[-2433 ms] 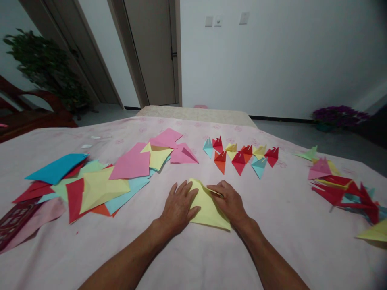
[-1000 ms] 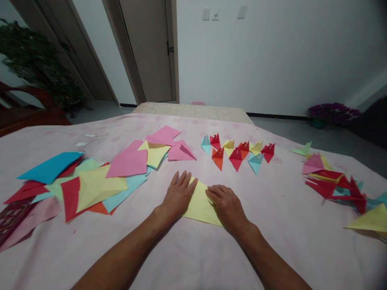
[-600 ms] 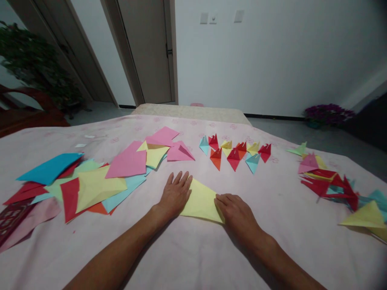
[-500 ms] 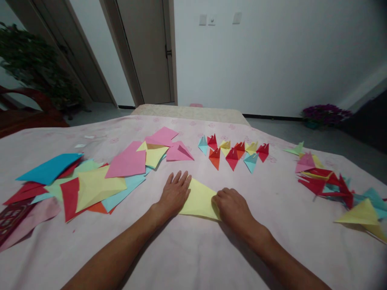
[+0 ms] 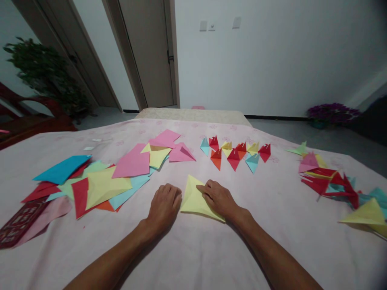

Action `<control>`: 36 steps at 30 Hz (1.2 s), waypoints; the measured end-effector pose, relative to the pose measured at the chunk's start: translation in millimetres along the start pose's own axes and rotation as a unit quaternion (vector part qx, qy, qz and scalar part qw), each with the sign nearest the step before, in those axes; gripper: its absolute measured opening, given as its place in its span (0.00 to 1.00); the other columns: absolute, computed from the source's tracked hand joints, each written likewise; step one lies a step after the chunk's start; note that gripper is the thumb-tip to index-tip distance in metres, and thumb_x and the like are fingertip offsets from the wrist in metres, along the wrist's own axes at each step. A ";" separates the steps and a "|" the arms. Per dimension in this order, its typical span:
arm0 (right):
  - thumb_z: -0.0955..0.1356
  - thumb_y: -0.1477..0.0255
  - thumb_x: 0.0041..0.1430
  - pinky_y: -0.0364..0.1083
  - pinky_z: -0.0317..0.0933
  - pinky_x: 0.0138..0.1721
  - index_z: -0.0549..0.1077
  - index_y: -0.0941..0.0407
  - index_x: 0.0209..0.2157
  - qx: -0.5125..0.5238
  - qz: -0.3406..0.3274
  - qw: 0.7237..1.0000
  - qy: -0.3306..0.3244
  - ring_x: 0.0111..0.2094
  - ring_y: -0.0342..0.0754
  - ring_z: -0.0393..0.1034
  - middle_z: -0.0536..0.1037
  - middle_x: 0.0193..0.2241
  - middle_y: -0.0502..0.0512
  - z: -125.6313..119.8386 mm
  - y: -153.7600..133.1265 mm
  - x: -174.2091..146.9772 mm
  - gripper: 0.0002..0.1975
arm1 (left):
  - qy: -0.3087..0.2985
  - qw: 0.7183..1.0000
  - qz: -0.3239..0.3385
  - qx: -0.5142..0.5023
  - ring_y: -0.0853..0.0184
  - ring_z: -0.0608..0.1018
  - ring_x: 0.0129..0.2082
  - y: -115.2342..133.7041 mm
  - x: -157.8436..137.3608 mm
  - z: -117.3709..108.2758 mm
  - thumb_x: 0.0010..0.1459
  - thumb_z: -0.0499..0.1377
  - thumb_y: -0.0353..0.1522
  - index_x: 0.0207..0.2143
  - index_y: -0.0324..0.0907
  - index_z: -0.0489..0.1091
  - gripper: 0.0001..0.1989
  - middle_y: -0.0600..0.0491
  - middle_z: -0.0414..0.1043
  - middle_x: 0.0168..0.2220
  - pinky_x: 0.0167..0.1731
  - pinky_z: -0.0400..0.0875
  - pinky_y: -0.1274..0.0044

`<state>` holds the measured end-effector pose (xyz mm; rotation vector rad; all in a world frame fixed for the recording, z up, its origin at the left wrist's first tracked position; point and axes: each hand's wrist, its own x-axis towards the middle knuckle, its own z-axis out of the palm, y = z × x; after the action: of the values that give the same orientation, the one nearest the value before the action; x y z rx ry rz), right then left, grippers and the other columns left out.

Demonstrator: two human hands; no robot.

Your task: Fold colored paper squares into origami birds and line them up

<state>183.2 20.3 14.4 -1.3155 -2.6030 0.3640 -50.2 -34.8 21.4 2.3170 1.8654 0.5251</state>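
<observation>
A folded piece of yellow paper (image 5: 193,200) lies flat on the tablecloth in front of me, its narrow tip pointing away. On its right half rests my right hand (image 5: 218,199), index finger stretched out on the paper near the upper edge, the other fingers partly bent. Close by the paper's left edge is my left hand (image 5: 165,205), its fingers curled down toward the cloth. I see nothing in the left fingers, and whether they touch the edge I cannot tell.
Loose coloured paper (image 5: 109,187) is spread on the left, by a dark red packet (image 5: 22,221). Several small folded paper birds (image 5: 234,158) stand beyond my hands. More folded paper pieces (image 5: 329,183) are heaped at right on the pink tablecloth (image 5: 193,257).
My left hand has come off the yellow paper to its left and curled its fingers. My right hand has shifted from the right edge toward the paper's upper middle, index finger now extended.
</observation>
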 end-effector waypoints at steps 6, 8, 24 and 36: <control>0.63 0.71 0.66 0.43 0.56 0.39 0.69 0.47 0.57 0.007 -0.003 1.000 -0.001 0.42 0.47 0.64 0.70 0.39 0.53 1.2 3.4 1.2 0.19 | -0.056 0.996 0.002 -0.071 0.61 0.71 0.36 4.8 -6.4 -2.8 0.68 0.42 0.36 0.34 0.43 0.70 0.18 0.50 0.71 0.34 0.40 0.65 0.69; 0.62 0.71 0.66 0.43 0.56 0.39 0.69 0.47 0.57 0.011 -0.008 1.000 0.004 0.42 0.46 0.64 0.70 0.38 0.53 1.5 3.5 0.6 0.19 | -0.058 0.992 0.006 -0.115 0.61 0.72 0.36 6.8 -4.0 -0.9 0.69 0.41 0.37 0.35 0.44 0.70 0.20 0.49 0.72 0.35 0.40 0.66 0.69; 0.66 0.68 0.64 0.46 0.52 0.40 0.74 0.47 0.49 0.008 -0.054 0.998 0.006 0.38 0.48 0.59 0.67 0.37 0.52 -16.2 -14.5 -13.2 0.13 | -0.024 0.899 -0.104 -0.425 0.62 0.76 0.47 26.8 -0.7 12.7 0.65 0.51 0.38 0.47 0.40 0.73 0.16 0.47 0.76 0.47 0.50 0.69 0.70; 0.64 0.71 0.65 0.46 0.54 0.41 0.74 0.46 0.51 0.046 -0.071 0.996 0.008 0.38 0.47 0.60 0.68 0.36 0.52 -13.5 -4.9 -12.0 0.15 | -0.002 0.909 -0.065 -0.411 0.62 0.68 0.61 33.2 -5.0 28.6 0.66 0.50 0.36 0.61 0.42 0.64 0.22 0.48 0.65 0.61 0.63 0.60 0.64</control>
<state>190.4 9.6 27.9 -1.0920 -2.6137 0.4397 -10.8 -43.8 3.9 1.6116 1.3733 1.0348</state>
